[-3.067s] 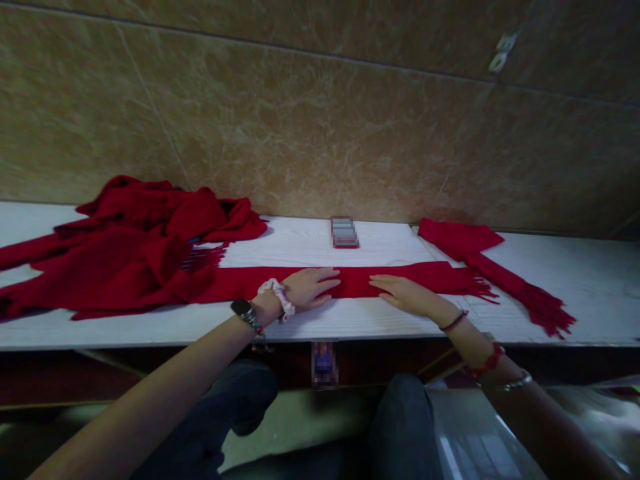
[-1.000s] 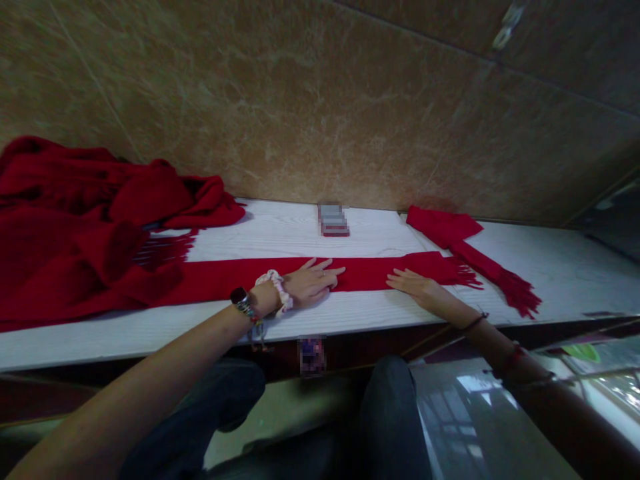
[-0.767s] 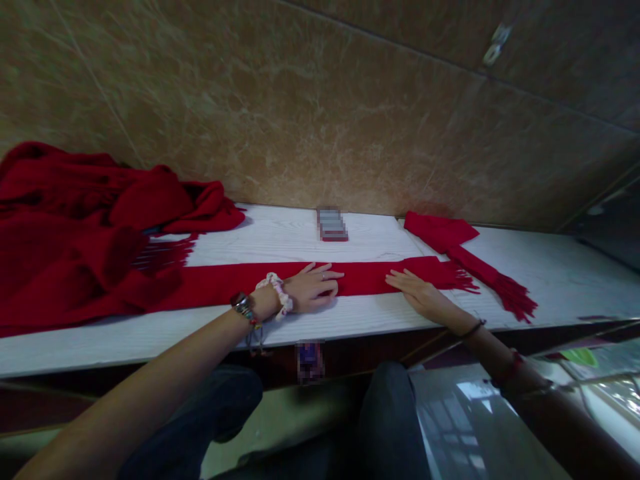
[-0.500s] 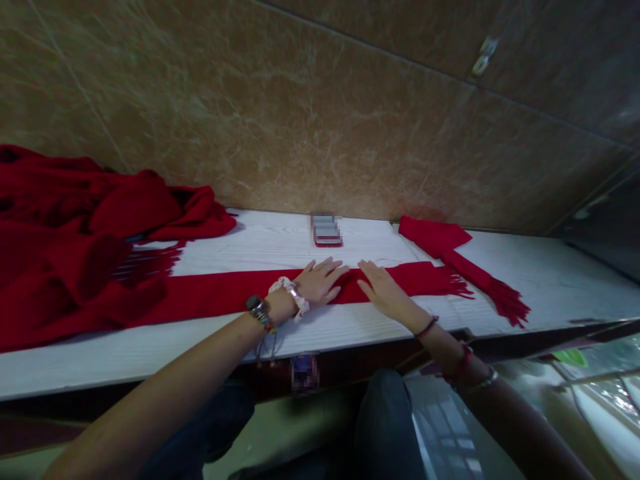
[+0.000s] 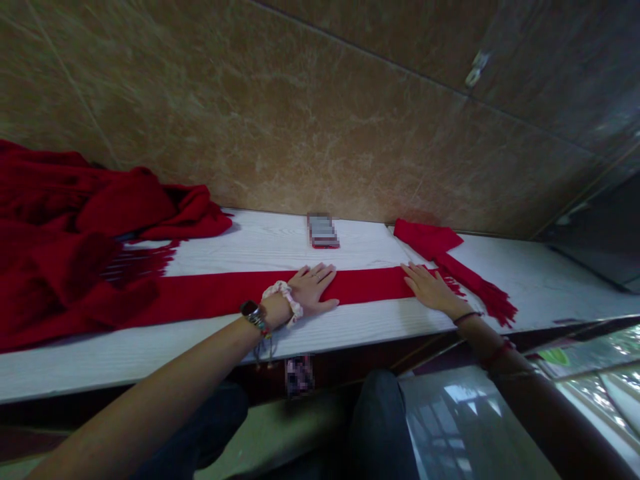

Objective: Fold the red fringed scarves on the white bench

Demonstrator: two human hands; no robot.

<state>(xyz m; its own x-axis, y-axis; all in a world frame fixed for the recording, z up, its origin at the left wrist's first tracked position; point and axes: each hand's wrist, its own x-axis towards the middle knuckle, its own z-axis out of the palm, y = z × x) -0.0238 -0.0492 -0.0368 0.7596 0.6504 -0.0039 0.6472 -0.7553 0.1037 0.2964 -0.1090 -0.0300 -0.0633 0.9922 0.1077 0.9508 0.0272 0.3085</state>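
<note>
A long red scarf [image 5: 200,295] lies in a flat strip along the white table [image 5: 240,337], its fringe partly showing at the right end. My left hand [image 5: 313,288] rests palm down on the strip's middle, fingers spread. Farther right, my right hand [image 5: 431,288] lies flat on the scarf close to its fringed end, fingers stretched out. At the left the strip runs under or into a heap of red cloth [image 5: 65,247], and I cannot tell where one ends. Past my right hand sits a folded red scarf [image 5: 430,239] with its fringed tail toward the front.
A blurred-out phone-like object [image 5: 323,232] lies behind the scarf near the brown marbled wall [image 5: 310,120]. My knees are under the table's front edge. A dark box-like thing [image 5: 595,230] stands at the far right, and something green [image 5: 555,357] shows beyond the edge.
My right hand has slid to the right along the scarf toward its fringe. The cloth between my hands looks smoother now. My left hand stays nearly in place, lying flatter.
</note>
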